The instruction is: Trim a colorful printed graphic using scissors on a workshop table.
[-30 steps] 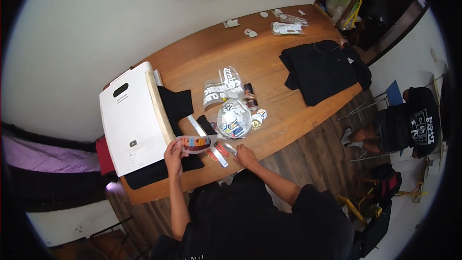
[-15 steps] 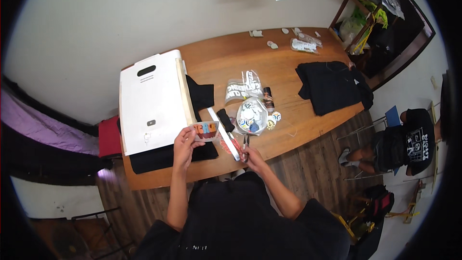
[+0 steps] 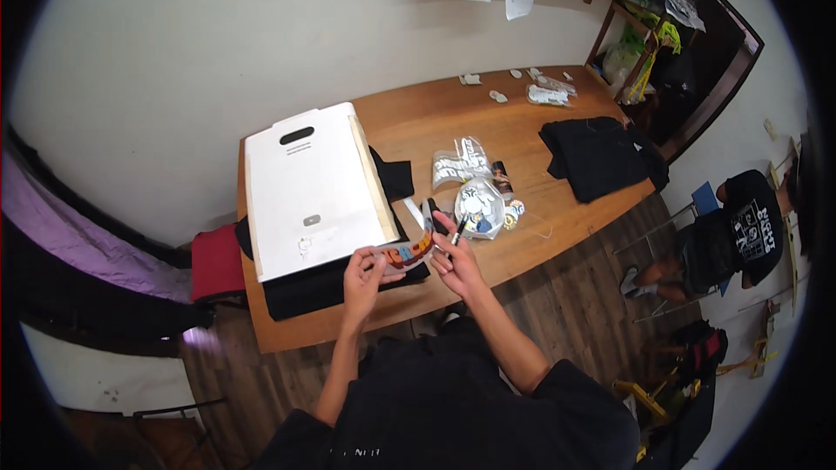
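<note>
Between my two hands, above the table's near edge, is a clear film piece with orange, blue and red lettering (image 3: 406, 253). My left hand (image 3: 368, 269) pinches its left end. At its right end my right hand (image 3: 455, 263) has fingers pressed to the film. A slim dark tool (image 3: 459, 231) is also in my right hand, pointing up and away; its exact kind is hard to make out. Just beyond my hands lies a white strip (image 3: 414, 210), partly hidden. A clear bowl (image 3: 497, 227) with round stickers sits past my right hand.
A white panel (image 3: 324, 181) with a handle slot lies over black cloth (image 3: 300, 298) at left. Behind the bowl are a white-lettered film sheet (image 3: 461, 162) and a dark cylinder (image 3: 502, 179). Folded black clothing (image 3: 601, 161) lies right. A person (image 3: 742, 231) is beyond the table.
My right hand has moved up to the film's right end, still with the dark tool. The film has moved right and now spans both hands, curved. My view has shifted.
</note>
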Demonstrator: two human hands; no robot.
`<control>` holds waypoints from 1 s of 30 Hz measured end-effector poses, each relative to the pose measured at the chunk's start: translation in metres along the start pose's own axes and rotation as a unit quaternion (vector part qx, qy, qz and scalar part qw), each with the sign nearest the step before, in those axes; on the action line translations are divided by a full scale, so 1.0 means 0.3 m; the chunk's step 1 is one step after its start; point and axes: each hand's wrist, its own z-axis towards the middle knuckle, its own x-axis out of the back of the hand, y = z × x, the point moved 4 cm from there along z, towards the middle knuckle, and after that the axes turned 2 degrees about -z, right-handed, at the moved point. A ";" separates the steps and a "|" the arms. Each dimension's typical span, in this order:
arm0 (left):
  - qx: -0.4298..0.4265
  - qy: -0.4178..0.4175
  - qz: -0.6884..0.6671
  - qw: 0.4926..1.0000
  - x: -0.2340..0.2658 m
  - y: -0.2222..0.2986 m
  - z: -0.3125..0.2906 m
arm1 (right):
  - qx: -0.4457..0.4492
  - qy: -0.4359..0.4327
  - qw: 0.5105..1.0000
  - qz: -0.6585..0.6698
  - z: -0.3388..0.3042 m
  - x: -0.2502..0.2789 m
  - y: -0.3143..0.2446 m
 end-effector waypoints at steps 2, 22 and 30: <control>0.005 -0.008 0.025 1.000 0.036 0.000 -0.036 | 0.085 -0.007 0.994 -0.065 0.003 -0.023 -0.017; -0.040 -0.105 0.050 0.992 -0.100 0.261 -0.101 | 0.163 -0.075 0.918 -0.353 -0.182 -0.325 -0.043; -0.128 0.004 0.049 0.991 -0.064 0.293 -0.043 | 0.071 -0.066 0.895 -0.436 -0.274 -0.253 0.005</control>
